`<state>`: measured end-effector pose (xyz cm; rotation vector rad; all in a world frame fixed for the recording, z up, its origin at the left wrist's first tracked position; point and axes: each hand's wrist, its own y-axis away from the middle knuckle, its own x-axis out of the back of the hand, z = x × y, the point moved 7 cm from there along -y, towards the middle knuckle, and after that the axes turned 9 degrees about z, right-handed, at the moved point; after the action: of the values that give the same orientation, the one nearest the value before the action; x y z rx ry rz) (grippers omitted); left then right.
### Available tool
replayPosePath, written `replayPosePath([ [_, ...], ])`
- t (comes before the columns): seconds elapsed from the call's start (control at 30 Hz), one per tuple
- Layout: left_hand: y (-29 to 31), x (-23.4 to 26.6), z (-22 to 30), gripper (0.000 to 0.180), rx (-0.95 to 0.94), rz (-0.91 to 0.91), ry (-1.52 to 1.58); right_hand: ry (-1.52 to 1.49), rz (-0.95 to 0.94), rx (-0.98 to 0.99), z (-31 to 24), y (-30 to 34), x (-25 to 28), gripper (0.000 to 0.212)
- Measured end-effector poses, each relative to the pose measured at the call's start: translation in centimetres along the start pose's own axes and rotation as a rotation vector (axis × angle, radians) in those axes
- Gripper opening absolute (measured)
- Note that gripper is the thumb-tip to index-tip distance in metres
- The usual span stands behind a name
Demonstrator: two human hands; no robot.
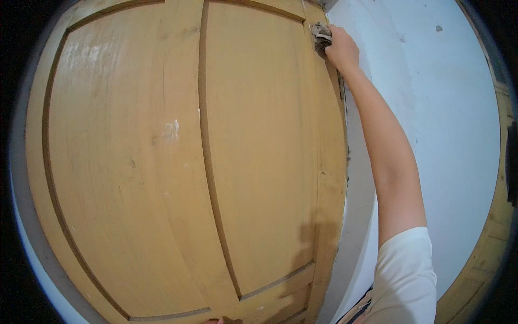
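Observation:
At the upper right edge of a yellow wooden door point(259, 135), my right hand point(343, 47) is closed around a crumpled, dirty grey cloth point(321, 36). The cloth is pressed against the door's edge strip. My right arm stretches up toward it, in a short white sleeve. Only a sliver of my left hand point(214, 321) shows at the bottom edge, close to the lower part of the door; its fingers are mostly out of the picture. Whitish scuffs point(171, 130) mark the door's left panel.
Brown grooves point(204, 81) frame the door's panels. To the right stands a pale wall point(448, 135) with small chipped spots. Dark marks run along the gap between door and wall. Another yellow wooden surface point(485, 259) curves along the far right.

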<state>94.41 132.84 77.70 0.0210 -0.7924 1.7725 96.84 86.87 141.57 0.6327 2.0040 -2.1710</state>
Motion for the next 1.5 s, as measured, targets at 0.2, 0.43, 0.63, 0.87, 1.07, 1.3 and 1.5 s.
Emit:
replayPosePath([
  [0.2,0.1,0.8,0.6,0.030,-0.063,-0.067,0.091,-0.042,-0.050,0.070,-0.5,3.6,1.3,0.052],
  [0.43,-0.1,1.5,0.5,0.040,-0.080,-0.184,-0.067,-0.142,-0.145,0.088,-0.5,8.6,5.0,0.055],
  [0.63,-0.1,3.5,3.1,0.037,-0.183,-0.171,-0.026,-0.229,-0.274,0.098,-2.1,14.4,8.9,0.058],
  [0.87,-0.7,1.4,1.3,0.033,-0.140,-0.248,0.023,-0.296,-0.234,0.278,-2.1,19.2,11.4,0.063],
  [1.07,-0.9,0.2,0.7,0.034,-0.137,-0.190,0.069,-0.244,-0.007,0.277,-2.0,14.5,8.7,0.058],
  [1.3,-0.9,-0.6,-0.4,0.033,-0.053,-0.093,-0.011,-0.111,-0.027,-0.068,-0.5,4.7,2.7,0.053],
  [1.5,-0.7,-1.3,-2.1,0.031,0.072,-0.048,-0.009,-0.066,0.049,-0.229,1.0,-2.8,0.0,0.043],
])
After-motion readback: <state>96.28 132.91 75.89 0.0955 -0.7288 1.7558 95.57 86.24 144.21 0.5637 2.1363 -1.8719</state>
